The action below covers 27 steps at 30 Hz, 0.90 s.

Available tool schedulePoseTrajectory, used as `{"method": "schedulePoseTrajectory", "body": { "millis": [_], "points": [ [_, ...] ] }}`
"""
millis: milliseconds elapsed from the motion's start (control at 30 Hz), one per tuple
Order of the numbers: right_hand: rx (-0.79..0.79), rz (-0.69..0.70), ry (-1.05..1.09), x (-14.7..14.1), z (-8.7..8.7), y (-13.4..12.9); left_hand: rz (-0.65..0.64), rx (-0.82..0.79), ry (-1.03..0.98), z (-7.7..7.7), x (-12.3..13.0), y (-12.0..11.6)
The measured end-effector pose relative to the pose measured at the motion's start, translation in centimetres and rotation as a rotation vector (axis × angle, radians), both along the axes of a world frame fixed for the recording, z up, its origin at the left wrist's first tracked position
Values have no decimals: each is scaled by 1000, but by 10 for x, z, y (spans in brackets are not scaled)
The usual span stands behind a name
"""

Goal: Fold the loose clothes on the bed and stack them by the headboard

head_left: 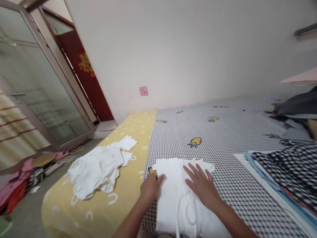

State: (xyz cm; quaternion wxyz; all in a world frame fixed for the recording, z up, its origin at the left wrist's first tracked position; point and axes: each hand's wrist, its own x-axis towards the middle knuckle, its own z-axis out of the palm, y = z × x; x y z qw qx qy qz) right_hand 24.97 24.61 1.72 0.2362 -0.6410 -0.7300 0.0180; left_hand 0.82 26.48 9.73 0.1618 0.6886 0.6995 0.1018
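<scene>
A folded white garment (170, 195) with a loose drawstring lies before me on the checked bedsheet (188, 122). My left hand (150, 186) is at the garment's left edge, thumb on top of the cloth and fingers curled at its side. Flat on the upper right part of the garment rests my right hand (201, 185), its fingers spread. The garment's near end runs out of view at the bottom. To the left, a crumpled white cloth (99, 168) sits on the yellow cover (128, 205).
At the right is a stack of folded clothes (284, 168), with a dark heap of clothing (297, 105) behind it. A pale wall (188, 56) bounds the bed at the back. Items (29, 175) lie on the floor at the left, near a glass door (47, 79).
</scene>
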Motion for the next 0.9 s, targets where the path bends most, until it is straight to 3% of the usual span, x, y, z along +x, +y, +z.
{"method": "schedulePoseTrajectory", "body": {
  "millis": [167, 333, 433, 533, 633, 700, 767, 900],
  "points": [
    [-2, 7, -59, -3, -19, 3, -14, 128, -81, -14, 22, -2],
    [0, 10, -39, 1, -19, 2, -30, 57, -134, -18, 1, 15],
    [8, 5, -26, 1, -21, 3, 14, 75, -112, -7, -7, 12],
    [21, -7, -31, 0, -23, 4, 68, 238, -49, 12, 9, 1],
    [70, -44, -58, -1, -21, 3, -83, 500, 6, 16, 39, -8],
    [114, -97, -84, -2, -19, 1, -261, 579, 29, 0, 52, -8],
    [93, -141, -113, -2, -18, 0, -396, 519, 40, -28, 54, -4],
    [-35, -134, -135, -2, -22, 0, -385, 369, 27, -84, 38, 9]
  ]
}}
